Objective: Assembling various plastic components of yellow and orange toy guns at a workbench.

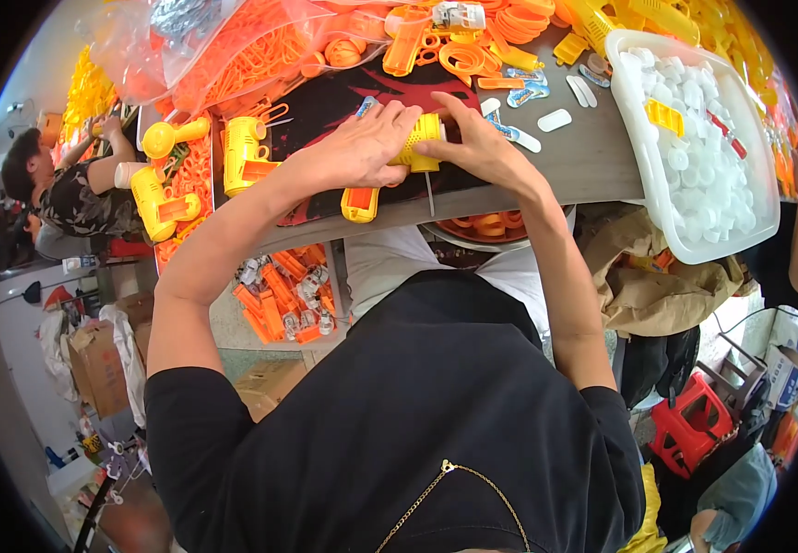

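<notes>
Between my two hands at the table's near edge is a yellow toy hair dryer (425, 134) with a perforated round end. My left hand (362, 147) lies over its left side with the fingers closed on it, hiding much of the body. A yellow and orange handle (360, 205) shows below that hand; where it joins is hidden. My right hand (482, 147) grips the round end from the right, thumb and forefinger around it. Just below, a thin metal rod (430, 194) points down over the table edge. Two similar yellow toy dryers (244, 157) (152, 203) stand to the left.
A white tub (634, 138) of white caps stands at the right. Orange parts in clear bags (233, 74) fill the far left. Loose white ovals (554, 120) and stickers lie on the grey table (592, 166). A co-worker (76, 184) sits at the left; a red stool (694, 424) is lower right.
</notes>
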Action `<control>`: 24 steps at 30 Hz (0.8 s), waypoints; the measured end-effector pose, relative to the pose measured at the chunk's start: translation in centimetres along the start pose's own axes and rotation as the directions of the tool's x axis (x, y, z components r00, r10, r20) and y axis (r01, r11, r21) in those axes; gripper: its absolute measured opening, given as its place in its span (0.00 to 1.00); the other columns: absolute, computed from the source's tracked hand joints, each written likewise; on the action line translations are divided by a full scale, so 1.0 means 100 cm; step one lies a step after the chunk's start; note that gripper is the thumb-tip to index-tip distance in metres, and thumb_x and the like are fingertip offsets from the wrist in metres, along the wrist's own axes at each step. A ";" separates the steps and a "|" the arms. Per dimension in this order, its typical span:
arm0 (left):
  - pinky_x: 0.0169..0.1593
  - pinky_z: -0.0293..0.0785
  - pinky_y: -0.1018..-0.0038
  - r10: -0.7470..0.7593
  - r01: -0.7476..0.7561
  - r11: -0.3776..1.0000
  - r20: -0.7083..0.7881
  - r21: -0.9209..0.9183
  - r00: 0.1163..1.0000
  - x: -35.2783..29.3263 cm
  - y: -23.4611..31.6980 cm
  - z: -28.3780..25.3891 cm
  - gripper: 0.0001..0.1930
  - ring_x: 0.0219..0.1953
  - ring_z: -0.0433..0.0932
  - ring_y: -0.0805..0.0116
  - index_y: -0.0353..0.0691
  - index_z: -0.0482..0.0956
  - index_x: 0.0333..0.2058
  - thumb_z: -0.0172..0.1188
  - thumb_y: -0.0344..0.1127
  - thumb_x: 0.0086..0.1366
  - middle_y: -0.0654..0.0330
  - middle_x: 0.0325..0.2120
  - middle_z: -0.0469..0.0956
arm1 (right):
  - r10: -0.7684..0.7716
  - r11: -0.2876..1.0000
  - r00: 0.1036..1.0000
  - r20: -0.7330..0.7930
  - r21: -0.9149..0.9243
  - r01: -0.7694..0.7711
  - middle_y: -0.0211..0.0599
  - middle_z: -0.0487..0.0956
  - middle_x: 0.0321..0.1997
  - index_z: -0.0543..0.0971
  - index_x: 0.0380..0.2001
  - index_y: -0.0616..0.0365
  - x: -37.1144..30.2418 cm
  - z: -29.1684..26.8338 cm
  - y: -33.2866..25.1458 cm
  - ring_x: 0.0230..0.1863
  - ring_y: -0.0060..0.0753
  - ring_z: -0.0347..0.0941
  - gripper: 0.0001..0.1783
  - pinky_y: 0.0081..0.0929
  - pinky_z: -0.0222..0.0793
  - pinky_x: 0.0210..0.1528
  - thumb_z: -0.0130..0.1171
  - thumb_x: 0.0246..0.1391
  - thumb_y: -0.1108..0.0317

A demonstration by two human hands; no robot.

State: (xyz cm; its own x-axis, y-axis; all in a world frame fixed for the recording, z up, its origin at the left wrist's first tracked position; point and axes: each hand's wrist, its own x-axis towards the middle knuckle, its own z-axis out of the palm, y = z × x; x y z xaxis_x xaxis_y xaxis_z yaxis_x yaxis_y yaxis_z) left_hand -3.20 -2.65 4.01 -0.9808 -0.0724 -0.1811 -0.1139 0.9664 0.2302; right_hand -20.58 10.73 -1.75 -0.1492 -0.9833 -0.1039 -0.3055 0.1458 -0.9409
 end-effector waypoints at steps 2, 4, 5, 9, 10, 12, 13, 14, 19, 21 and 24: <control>0.53 0.72 0.46 -0.022 0.022 1.000 0.005 0.008 1.000 0.001 -0.001 0.004 0.40 0.55 0.69 0.44 0.27 0.56 0.62 0.65 0.37 0.54 0.44 0.51 0.65 | -0.117 0.989 0.993 0.014 -0.090 0.118 0.52 0.75 0.58 0.57 0.70 0.64 -0.002 0.000 0.011 0.59 0.41 0.71 0.49 0.32 0.67 0.61 0.70 0.54 0.54; 0.55 0.71 0.45 -0.040 0.040 0.999 0.013 0.017 0.999 0.003 0.004 -0.001 0.42 0.56 0.68 0.43 0.27 0.55 0.63 0.64 0.38 0.54 0.43 0.52 0.64 | -0.150 0.988 0.988 0.042 0.044 0.148 0.52 0.76 0.56 0.57 0.70 0.65 -0.005 -0.003 0.000 0.58 0.40 0.72 0.49 0.31 0.67 0.61 0.70 0.54 0.55; 0.57 0.70 0.45 -0.092 0.093 0.996 0.088 0.000 0.992 0.004 0.006 -0.004 0.43 0.58 0.67 0.42 0.27 0.54 0.64 0.64 0.39 0.55 0.43 0.54 0.63 | -0.129 0.991 0.991 -0.025 0.027 0.130 0.51 0.76 0.56 0.60 0.68 0.66 -0.002 0.000 -0.005 0.58 0.38 0.73 0.46 0.31 0.67 0.61 0.70 0.55 0.54; 0.63 0.66 0.59 -0.007 0.008 0.999 0.018 -0.045 1.000 -0.002 -0.014 0.007 0.45 0.64 0.66 0.50 0.32 0.53 0.68 0.67 0.41 0.58 0.45 0.61 0.63 | -0.086 0.996 0.996 -0.018 -0.012 0.085 0.49 0.75 0.59 0.67 0.64 0.65 0.003 0.005 -0.006 0.59 0.36 0.73 0.39 0.31 0.67 0.61 0.67 0.57 0.53; 0.63 0.66 0.59 -0.014 0.014 0.999 0.012 -0.042 1.000 -0.010 -0.021 0.005 0.45 0.64 0.66 0.50 0.32 0.53 0.68 0.67 0.41 0.58 0.45 0.61 0.63 | -0.093 0.996 0.996 -0.013 -0.016 0.093 0.49 0.75 0.59 0.67 0.64 0.65 0.000 0.003 -0.007 0.59 0.36 0.73 0.39 0.31 0.67 0.61 0.67 0.57 0.53; 0.64 0.67 0.59 -0.186 0.143 0.895 -0.064 -0.423 0.980 -0.030 -0.039 -0.002 0.51 0.65 0.65 0.46 0.28 0.53 0.68 0.72 0.49 0.55 0.39 0.62 0.64 | -0.126 0.990 0.991 -0.042 0.058 0.128 0.48 0.76 0.58 0.67 0.63 0.64 -0.011 0.005 -0.009 0.59 0.37 0.72 0.38 0.31 0.66 0.62 0.68 0.56 0.55; 0.62 0.69 0.66 -0.371 0.272 0.752 -0.044 -0.601 0.928 -0.041 -0.030 -0.003 0.51 0.61 0.71 0.57 0.29 0.56 0.67 0.76 0.48 0.53 0.43 0.59 0.70 | -0.141 0.987 0.988 -0.059 0.074 0.145 0.46 0.75 0.59 0.68 0.62 0.62 -0.014 0.009 -0.006 0.60 0.35 0.72 0.35 0.32 0.65 0.63 0.68 0.56 0.59; 0.62 0.69 0.66 -0.369 0.271 0.751 -0.042 -0.602 0.929 -0.044 -0.021 0.002 0.51 0.61 0.71 0.57 0.29 0.56 0.67 0.76 0.48 0.53 0.43 0.59 0.70 | -0.138 0.987 0.989 -0.060 0.074 0.142 0.46 0.75 0.59 0.68 0.62 0.62 -0.019 0.009 -0.004 0.60 0.35 0.72 0.35 0.32 0.65 0.63 0.68 0.56 0.59; 0.56 0.75 0.73 -0.524 0.018 0.117 -0.046 -0.993 0.851 -0.050 0.005 0.033 0.38 0.49 0.79 0.69 0.32 0.67 0.60 0.76 0.36 0.54 0.55 0.48 0.79 | -0.230 0.969 0.969 -0.086 0.076 0.237 0.41 0.74 0.60 0.69 0.62 0.60 -0.030 0.008 -0.010 0.63 0.36 0.68 0.33 0.32 0.61 0.67 0.68 0.55 0.64; 0.50 0.78 0.73 -0.518 -0.016 0.180 -0.108 -0.984 0.848 -0.049 0.018 0.025 0.30 0.44 0.81 0.70 0.34 0.74 0.52 0.77 0.37 0.53 0.58 0.42 0.82 | -0.202 0.978 0.976 -0.085 0.024 0.205 0.41 0.74 0.60 0.70 0.60 0.60 -0.032 0.004 -0.022 0.65 0.36 0.67 0.34 0.34 0.60 0.67 0.70 0.52 0.63; 0.48 0.78 0.71 -0.440 -0.052 0.515 -0.316 -0.856 0.841 -0.046 0.030 0.022 0.30 0.43 0.82 0.68 0.37 0.75 0.51 0.77 0.38 0.52 0.57 0.40 0.82 | -0.408 0.878 0.908 -0.098 -0.314 0.361 0.43 0.76 0.57 0.71 0.58 0.61 -0.025 0.021 -0.058 0.62 0.37 0.70 0.35 0.34 0.64 0.64 0.72 0.49 0.61</control>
State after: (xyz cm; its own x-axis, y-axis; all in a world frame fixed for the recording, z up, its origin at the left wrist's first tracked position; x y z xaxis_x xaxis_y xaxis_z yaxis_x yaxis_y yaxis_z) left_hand 1.36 1.12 3.39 -0.8246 -0.5636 0.0484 -0.1430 0.2904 0.9462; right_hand -16.45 12.07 3.25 -0.1024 -0.9414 0.3215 -0.6174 -0.1933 -0.7626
